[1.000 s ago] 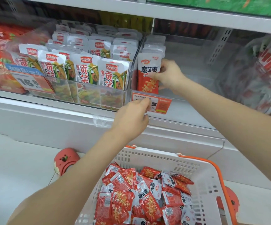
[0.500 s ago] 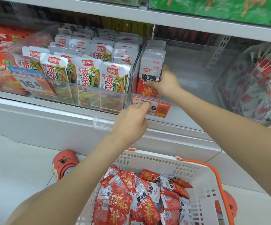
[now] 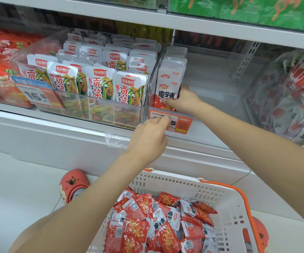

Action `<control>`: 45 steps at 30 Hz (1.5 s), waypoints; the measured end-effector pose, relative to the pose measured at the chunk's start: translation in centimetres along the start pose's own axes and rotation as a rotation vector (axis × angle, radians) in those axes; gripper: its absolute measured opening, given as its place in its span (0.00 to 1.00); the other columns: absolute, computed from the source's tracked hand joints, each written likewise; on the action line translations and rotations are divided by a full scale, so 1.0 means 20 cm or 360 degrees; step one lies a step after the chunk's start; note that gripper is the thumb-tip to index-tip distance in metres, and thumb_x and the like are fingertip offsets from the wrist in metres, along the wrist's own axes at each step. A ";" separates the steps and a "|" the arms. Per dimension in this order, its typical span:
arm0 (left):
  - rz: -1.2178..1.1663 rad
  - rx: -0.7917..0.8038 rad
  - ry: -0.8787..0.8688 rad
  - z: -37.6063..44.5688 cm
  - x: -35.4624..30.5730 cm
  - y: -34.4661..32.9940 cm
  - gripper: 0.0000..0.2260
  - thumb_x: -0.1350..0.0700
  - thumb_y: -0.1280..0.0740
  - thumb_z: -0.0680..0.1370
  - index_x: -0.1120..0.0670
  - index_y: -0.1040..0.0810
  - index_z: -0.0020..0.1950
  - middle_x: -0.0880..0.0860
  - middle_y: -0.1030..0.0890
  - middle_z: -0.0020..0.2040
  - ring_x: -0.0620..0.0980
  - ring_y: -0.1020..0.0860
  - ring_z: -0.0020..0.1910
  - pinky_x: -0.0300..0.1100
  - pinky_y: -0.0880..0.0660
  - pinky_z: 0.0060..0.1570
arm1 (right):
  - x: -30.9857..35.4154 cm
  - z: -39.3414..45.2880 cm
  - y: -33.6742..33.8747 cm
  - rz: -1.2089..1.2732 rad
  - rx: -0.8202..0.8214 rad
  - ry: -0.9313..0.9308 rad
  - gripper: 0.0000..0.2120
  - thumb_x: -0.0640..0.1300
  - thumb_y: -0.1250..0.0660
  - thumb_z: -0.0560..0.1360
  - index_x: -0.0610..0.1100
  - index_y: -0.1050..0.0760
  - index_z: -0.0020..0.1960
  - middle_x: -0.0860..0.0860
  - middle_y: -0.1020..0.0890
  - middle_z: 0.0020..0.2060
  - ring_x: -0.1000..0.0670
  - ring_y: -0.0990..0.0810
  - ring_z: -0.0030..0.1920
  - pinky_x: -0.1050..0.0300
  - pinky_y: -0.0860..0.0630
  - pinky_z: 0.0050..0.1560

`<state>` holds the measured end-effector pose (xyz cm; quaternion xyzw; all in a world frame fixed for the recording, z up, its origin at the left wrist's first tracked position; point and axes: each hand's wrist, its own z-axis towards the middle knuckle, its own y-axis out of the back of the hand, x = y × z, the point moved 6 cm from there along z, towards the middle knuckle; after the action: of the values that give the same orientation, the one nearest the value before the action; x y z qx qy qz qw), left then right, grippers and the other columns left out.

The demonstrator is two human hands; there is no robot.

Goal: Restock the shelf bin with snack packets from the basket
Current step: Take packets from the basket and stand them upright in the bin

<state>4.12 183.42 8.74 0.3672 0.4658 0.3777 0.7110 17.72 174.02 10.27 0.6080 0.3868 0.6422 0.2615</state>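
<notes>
Item 1, 6 o'clock: white basket (image 3: pixel 225 201), orange handle, heaped with red snack packets (image 3: pixel 158 223). Judged light, limp and slick-filmed; best pinched at a flat sealed edge, several stacked together.

Item 2, centre: left hand (image 3: pixel 147 141), fingers curled, tips pressing the orange price tag (image 3: pixel 179 124) on the bin front.

Item 3, just beyond, 12 o'clock: right hand (image 3: pixel 183 102) gripping upright packets (image 3: pixel 166 92), fingers curled across the front one, thumb behind.

Item 4: clear shelf bin (image 3: pixel 220 84), row standing along its 9 o'clock wall, remainder unfilled.
</notes>
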 end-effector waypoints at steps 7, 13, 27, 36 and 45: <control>0.0001 -0.0018 -0.0010 0.00 0.00 0.00 0.10 0.64 0.38 0.74 0.56 0.29 0.54 0.54 0.22 0.50 0.57 0.25 0.50 0.52 0.26 0.46 | 0.04 -0.02 0.11 0.0175 -0.0459 0.0130 0.22 0.53 0.28 0.72 0.43 0.28 0.61 0.47 0.18 0.55 0.46 0.19 0.54 0.54 0.22 0.48; 0.0001 -0.0021 -0.0018 0.00 0.00 -0.01 0.10 0.64 0.38 0.74 0.56 0.30 0.54 0.54 0.22 0.49 0.57 0.25 0.50 0.53 0.27 0.46 | 0.08 -0.06 0.13 0.0163 -0.0428 0.0227 0.16 0.46 0.25 0.71 0.44 0.26 0.55 0.48 0.18 0.51 0.52 0.18 0.41 0.63 0.23 0.32; -0.0002 -0.0049 -0.0054 -0.01 0.00 -0.01 0.10 0.65 0.38 0.73 0.57 0.30 0.53 0.54 0.22 0.49 0.57 0.25 0.49 0.53 0.26 0.46 | 0.00 0.00 0.03 0.0046 -0.0094 -0.0037 0.34 0.49 0.24 0.68 0.39 0.38 0.65 0.46 0.22 0.58 0.46 0.23 0.58 0.58 0.29 0.44; 0.0091 -0.0045 -0.0069 -0.04 -0.01 -0.02 0.12 0.63 0.39 0.75 0.57 0.29 0.58 0.54 0.23 0.52 0.56 0.27 0.52 0.48 0.30 0.47 | 0.02 -0.13 0.16 0.0022 -0.0253 -0.0053 0.28 0.61 0.32 0.72 0.42 0.35 0.60 0.48 0.23 0.50 0.44 0.22 0.53 0.49 0.25 0.47; -0.0119 0.0243 0.0158 -0.30 -0.01 -0.40 0.10 0.63 0.38 0.73 0.56 0.27 0.54 0.55 0.22 0.51 0.58 0.25 0.52 0.46 0.30 0.45 | -0.04 -0.89 0.12 0.0037 -0.0746 0.0675 0.10 0.46 0.36 0.76 0.49 0.37 0.41 0.55 0.30 0.32 0.51 0.30 0.34 0.53 0.34 0.34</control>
<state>-0.03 180.65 0.06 0.3836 0.5412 0.3322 0.6705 0.59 168.72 12.47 0.3882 0.2671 0.8292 0.3006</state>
